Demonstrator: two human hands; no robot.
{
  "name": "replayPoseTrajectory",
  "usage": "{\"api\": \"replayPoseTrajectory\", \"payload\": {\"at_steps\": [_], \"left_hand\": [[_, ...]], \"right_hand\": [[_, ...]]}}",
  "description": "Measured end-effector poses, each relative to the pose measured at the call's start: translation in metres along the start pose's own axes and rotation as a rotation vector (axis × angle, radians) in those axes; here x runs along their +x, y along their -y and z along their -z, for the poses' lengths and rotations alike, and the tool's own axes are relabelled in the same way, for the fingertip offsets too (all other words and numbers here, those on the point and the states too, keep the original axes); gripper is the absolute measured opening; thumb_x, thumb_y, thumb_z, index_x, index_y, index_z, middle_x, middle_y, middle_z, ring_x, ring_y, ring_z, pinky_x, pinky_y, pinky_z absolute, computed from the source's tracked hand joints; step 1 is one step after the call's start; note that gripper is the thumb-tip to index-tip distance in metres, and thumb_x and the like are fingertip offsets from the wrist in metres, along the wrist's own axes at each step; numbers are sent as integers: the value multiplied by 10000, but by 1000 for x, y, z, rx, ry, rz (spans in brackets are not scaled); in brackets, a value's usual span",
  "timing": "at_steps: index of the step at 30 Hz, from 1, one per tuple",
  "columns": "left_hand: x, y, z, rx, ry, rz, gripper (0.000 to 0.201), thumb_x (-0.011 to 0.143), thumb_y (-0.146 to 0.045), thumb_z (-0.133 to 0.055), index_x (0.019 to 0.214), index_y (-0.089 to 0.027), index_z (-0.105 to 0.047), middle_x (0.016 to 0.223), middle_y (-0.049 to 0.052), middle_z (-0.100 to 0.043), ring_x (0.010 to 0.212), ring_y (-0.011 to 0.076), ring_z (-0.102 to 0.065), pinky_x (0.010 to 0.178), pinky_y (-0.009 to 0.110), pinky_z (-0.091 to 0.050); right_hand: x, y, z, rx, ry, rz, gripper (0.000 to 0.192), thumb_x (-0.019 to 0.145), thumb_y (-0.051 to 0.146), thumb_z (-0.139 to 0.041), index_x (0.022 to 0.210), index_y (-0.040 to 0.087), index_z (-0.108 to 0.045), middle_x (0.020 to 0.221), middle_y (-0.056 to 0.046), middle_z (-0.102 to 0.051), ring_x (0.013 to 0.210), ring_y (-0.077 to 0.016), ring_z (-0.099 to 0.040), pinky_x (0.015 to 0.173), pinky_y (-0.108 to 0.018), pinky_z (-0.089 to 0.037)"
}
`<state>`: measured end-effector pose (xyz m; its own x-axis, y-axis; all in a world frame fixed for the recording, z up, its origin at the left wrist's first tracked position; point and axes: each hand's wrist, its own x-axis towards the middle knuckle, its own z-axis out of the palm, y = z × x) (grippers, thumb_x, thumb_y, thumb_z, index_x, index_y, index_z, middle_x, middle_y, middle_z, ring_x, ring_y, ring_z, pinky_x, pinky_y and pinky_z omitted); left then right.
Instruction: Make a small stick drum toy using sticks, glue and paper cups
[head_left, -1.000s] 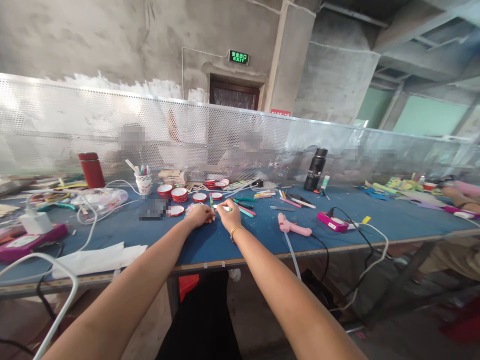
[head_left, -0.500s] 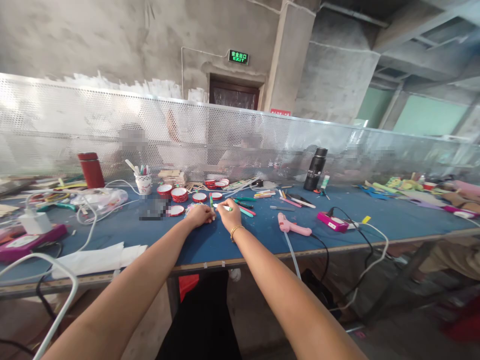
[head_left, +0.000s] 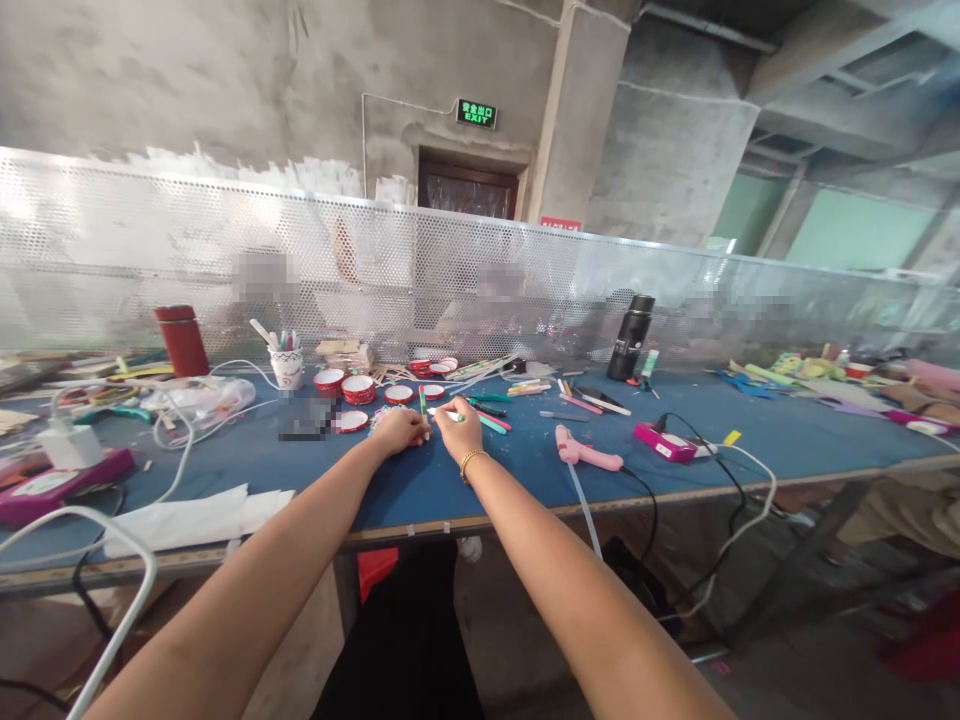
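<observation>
Both my arms reach out over a blue worktable (head_left: pixel 525 470). My right hand (head_left: pixel 459 428), with a gold bracelet at the wrist, pinches a small white and green marker (head_left: pixel 448 414) just above the tabletop. My left hand (head_left: pixel 401 430) lies beside it with curled fingers, resting on a small colourful piece (head_left: pixel 381 414) that it mostly hides. The two hands nearly touch. Several red-rimmed round lids (head_left: pixel 358 386) lie just beyond them, with green and pink sticks (head_left: pixel 491 412) to the right.
A pink glue gun (head_left: pixel 586 456) with its cable lies right of my hands, then a magenta box (head_left: pixel 664 442). A black flask (head_left: pixel 630 338), a red flask (head_left: pixel 182 340), a pen cup (head_left: pixel 286 364), white cables (head_left: pixel 180 420) and paper sheets (head_left: pixel 196 516) stand around. A perforated metal screen (head_left: pixel 480 290) backs the table.
My right hand has edged slightly left toward my left hand with the marker. A person's forearm at the far right of the table has withdrawn from view.
</observation>
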<state>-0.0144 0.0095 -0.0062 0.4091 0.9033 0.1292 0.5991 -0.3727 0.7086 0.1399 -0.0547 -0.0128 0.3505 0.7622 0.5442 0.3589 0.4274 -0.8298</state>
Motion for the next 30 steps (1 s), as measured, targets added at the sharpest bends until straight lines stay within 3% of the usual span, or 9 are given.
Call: {"api": "replayPoseTrajectory", "payload": {"at_steps": [30], "left_hand": [[-3, -4, 1, -10, -7, -6, 258, 853, -409, -672, 682, -219, -707, 604, -10, -671, 589, 142, -636, 580, 221, -462]], "right_hand": [[1, -2, -1, 39, 18, 30, 114, 780, 329, -584, 691, 257, -586, 770, 17, -708, 825, -212, -655, 840, -311, -490]]}}
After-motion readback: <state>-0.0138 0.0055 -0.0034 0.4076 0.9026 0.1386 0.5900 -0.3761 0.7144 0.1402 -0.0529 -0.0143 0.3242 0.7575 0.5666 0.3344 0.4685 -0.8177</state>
